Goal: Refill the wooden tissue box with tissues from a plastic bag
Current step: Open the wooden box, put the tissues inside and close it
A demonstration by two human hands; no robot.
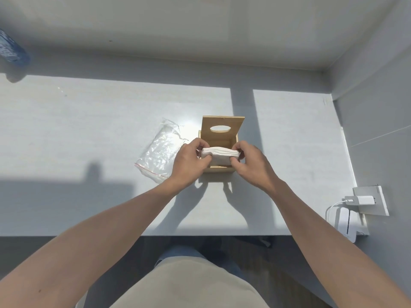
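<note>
A wooden tissue box (219,141) stands in the middle of the white table, its lid (222,121) with an oval hole tipped up at the back. A white stack of tissues (220,154) sits over the box's open top, near its front edge. My left hand (189,161) grips the stack's left end and my right hand (249,162) grips its right end. A clear plastic bag (160,152) with a red seal line lies flat and looks empty, just left of the box.
A blue-labelled bottle (11,50) is at the far left. A white charger (360,200) sits in a wall socket at the right, above a white device (347,223) at the table's right front corner. A wall runs along the table's right side.
</note>
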